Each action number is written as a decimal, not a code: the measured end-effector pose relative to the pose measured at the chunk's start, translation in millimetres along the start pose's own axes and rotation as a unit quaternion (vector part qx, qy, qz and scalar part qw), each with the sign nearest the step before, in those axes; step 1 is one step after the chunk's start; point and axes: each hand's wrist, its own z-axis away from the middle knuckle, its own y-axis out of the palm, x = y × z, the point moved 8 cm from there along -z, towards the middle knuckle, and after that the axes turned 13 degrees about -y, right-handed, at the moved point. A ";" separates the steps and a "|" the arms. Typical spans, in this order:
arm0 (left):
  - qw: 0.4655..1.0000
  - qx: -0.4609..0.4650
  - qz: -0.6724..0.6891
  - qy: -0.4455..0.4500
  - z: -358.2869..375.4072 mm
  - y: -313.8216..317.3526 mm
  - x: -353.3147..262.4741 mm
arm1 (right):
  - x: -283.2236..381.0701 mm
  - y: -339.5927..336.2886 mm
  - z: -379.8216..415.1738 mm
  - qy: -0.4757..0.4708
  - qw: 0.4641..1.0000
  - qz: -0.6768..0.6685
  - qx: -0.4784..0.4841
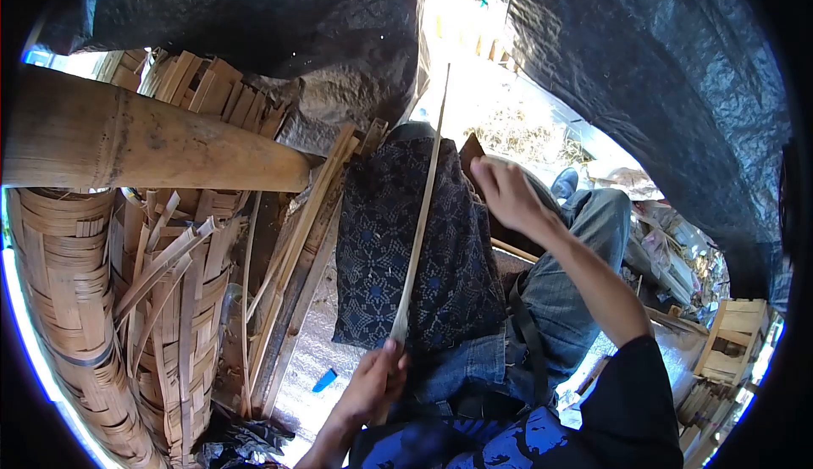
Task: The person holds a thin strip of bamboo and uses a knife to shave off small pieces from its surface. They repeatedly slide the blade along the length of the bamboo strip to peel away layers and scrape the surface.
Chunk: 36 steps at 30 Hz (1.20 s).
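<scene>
My left hand (370, 384) is closed around the lower part of a long, thin bamboo strip (423, 215). The strip slants upward and away from me, tapering to a point near the bright opening. Beneath it, a dark blue patterned cloth (373, 257) covers my lap. My right hand (512, 198) is raised to the right of the cloth, with its fingers stretched out and apart from the strip. Close to those fingers is a brown, pointed flat piece (472, 154) whose kind I cannot make out.
A thick bamboo pole (161, 134) juts in from the left above rolled woven bamboo sheets (68, 274). Split bamboo lengths (296, 274) lean beside my lap. A small blue scrap (324, 379) lies on the floor. Dark plastic sheeting (644, 62) hangs overhead; a wooden crate (732, 338) stands right.
</scene>
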 end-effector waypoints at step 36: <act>0.956 -0.248 0.041 0.151 -2.9 -9.4 -13.7 | 2.5 39.4 24.5 0.041 0.993 0.009 0.109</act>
